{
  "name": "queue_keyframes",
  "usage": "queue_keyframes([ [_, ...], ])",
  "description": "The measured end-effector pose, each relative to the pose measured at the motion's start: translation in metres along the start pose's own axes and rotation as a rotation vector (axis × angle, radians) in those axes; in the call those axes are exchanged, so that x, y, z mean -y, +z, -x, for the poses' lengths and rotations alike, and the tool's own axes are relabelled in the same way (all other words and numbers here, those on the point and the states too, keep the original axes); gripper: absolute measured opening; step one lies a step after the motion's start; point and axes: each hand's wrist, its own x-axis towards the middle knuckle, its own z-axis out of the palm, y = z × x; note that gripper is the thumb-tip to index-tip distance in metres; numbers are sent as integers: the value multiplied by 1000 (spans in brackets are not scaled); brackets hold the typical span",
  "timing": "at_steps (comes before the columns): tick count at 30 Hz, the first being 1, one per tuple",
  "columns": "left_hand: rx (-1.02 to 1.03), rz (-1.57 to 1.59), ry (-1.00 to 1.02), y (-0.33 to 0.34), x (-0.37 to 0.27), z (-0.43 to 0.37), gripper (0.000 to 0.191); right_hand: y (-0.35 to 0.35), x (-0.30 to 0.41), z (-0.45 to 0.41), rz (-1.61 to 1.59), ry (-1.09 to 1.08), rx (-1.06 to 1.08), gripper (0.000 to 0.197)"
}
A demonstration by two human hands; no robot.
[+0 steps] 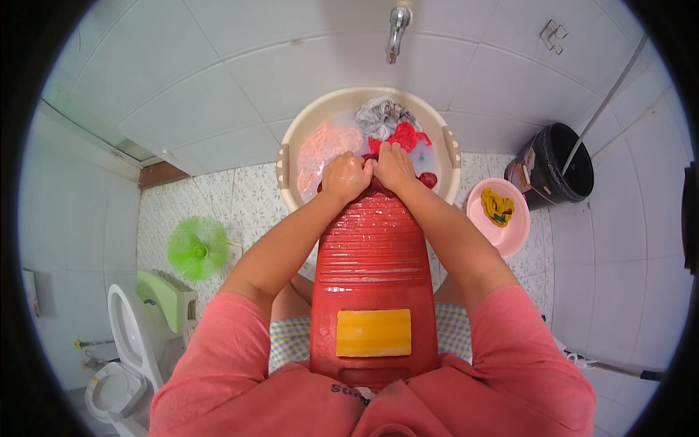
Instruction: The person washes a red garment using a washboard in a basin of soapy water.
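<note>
Both hands meet at the far end of a ridged red plastic washboard (374,257), over the basin. My left hand (346,176) is closed on a dark red wet cloth (427,180), and my right hand (394,168) grips the same cloth beside it. Much of that cloth is hidden under my fingers. The washboard leans from my body into a cream oval basin (291,188) of cloudy water. A yellow bar of laundry soap (373,333) lies on its near end. In the water float a bright red cloth (401,137), a grey patterned cloth (382,116) and a peach cloth (327,147).
A metal tap (398,33) juts from the tiled wall above the basin. To the right stand a pink tub (499,246) holding a yellow cloth (497,206), and a black bucket (549,164). At left are a green fan (199,249) and a white toilet (131,328).
</note>
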Motion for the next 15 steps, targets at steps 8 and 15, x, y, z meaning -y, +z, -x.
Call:
queue_keyframes([
  [8, 70, 453, -18, -24, 40, 39, 33, -23, -11, 59, -252, 322, 100, 62],
  [15, -16, 158, 246, -78, -7, 103, 17, -45, -16, 129, -192, -348, -326, 22],
])
